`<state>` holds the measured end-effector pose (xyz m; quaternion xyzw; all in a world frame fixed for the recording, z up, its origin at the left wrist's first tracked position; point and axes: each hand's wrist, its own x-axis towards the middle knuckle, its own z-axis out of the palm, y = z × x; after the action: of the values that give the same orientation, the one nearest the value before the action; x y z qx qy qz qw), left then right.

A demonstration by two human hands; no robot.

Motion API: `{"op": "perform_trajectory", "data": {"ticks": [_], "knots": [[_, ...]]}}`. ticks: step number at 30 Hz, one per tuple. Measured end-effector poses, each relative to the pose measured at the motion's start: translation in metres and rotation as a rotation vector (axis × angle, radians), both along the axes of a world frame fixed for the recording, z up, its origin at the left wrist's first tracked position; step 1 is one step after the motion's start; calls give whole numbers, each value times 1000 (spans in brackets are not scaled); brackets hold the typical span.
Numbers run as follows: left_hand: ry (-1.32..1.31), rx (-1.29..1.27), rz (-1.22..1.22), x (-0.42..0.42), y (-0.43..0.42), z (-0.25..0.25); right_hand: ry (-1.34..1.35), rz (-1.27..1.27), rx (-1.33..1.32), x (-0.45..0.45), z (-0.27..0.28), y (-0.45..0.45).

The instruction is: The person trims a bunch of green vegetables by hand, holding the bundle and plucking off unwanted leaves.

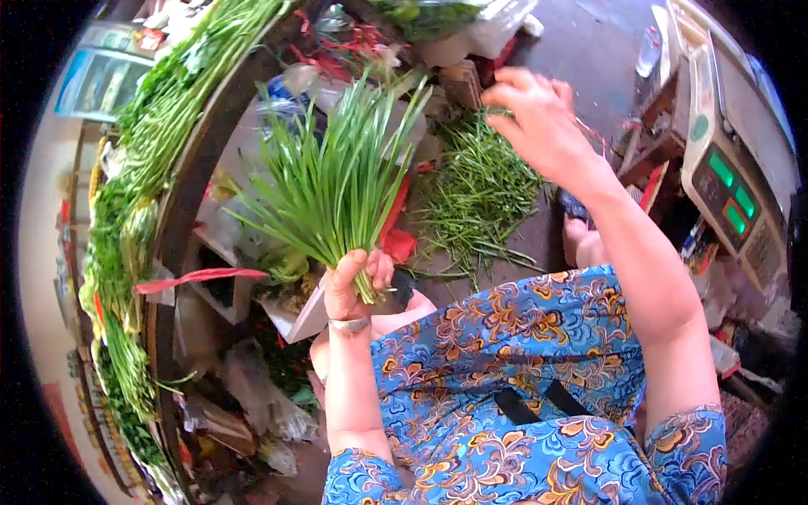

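My left hand is wrapped round the cut ends of a bunch of garlic chives. The long flat leaves fan up and away from the fist, and the pale stem ends poke out below it. A metal bracelet circles that wrist. Raised to the right, my right hand hangs above a loose heap of green leaves and trimmings on the floor. Its fingers are loosely bent, with a gap between thumb and forefinger, and no object shows clearly in them.
Leafy greens line a curved shelf at left, where a pink ribbon sticks out. A digital scale with lit green figures stands at right. Plastic bags and red strips lie about. A patterned blue garment covers my lap.
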<state>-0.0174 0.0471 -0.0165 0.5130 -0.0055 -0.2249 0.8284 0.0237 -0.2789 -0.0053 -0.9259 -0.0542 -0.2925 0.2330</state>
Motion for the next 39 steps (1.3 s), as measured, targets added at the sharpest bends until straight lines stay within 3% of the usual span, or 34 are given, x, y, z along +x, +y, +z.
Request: {"op": "perform_trajectory", "data": {"ticks": [2, 8, 12, 13, 18, 20, 22, 25, 26, 28, 30, 32, 33, 34, 37, 39], "knots": [[4, -50, 6, 1, 0, 1, 188, 110, -13, -2, -4, 3], [13, -106, -2, -1, -8, 10, 355, 213, 89, -8, 11, 27], [-4, -152, -35, 0, -9, 9, 440, 422, 205, -9, 1, 43], [-2, -162, -43, 1, -9, 8, 658, 491, 197, -10, 11, 42], [-15, -176, -9, 3, -13, 9, 896, 727, 443, -14, 25, 61], [-5, -206, 29, 4, -17, 10, 958, 915, 978, -15, 21, 72], [-24, -194, 29, 3, -21, 15, 894, 982, 1070, -11, 12, 84], [-82, 219, 58, 2, -34, 30, 938, 1055, 1506, -11, 9, 93], [-83, 219, 59, 2, -38, 27, 938, 1056, 1505, -10, 10, 94], [-205, 486, 97, 7, -42, 16, 934, 1049, 1521, -9, 11, 98], [-221, 503, 77, 12, -43, 5, 861, 933, 1483, -11, 4, 108], [-671, 924, 222, 14, -47, -4, 769, 867, 1491, -12, -5, 121], [-804, 1262, 175, 12, -49, -1, 745, 778, 1528, -13, -6, 126], [-804, 1257, 172, 10, -53, 2, 744, 772, 1527, -13, -7, 128], [-812, 1758, 123, 9, -68, 1, 702, 481, 1878, -15, 0, 138], [-883, 1781, 175, 11, -75, -7, 629, 363, 1947, -9, -8, 142]]}}
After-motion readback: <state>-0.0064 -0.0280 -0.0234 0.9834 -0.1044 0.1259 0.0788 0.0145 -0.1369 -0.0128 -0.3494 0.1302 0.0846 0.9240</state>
